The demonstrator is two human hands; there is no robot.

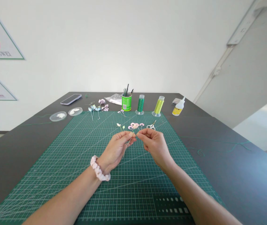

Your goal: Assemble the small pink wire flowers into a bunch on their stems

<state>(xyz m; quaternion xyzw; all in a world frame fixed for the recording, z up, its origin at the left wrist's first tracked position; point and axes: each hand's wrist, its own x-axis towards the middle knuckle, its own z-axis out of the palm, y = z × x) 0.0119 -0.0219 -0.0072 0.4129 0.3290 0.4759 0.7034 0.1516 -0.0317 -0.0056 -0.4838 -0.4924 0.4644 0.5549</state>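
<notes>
Stem (130, 139), thin and pale, is pinched in the left hand (116, 148) above the gridded mat (133, 187), slanting toward the worktop's (236, 175) far edge. The right hand's (156, 146) fingertips meet, anything between them too small to tell. Rounded pink blossoms (135, 125) show just beyond; smooth white wall (133, 47) behind.

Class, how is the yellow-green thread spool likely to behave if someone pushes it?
The yellow-green thread spool will probably resist a light nudge low down, since it stands on a wide, flared base. A push near the top might tip it, as its body is tall and narrow. Laid on its side, it would likely roll, given its round shape.
</notes>
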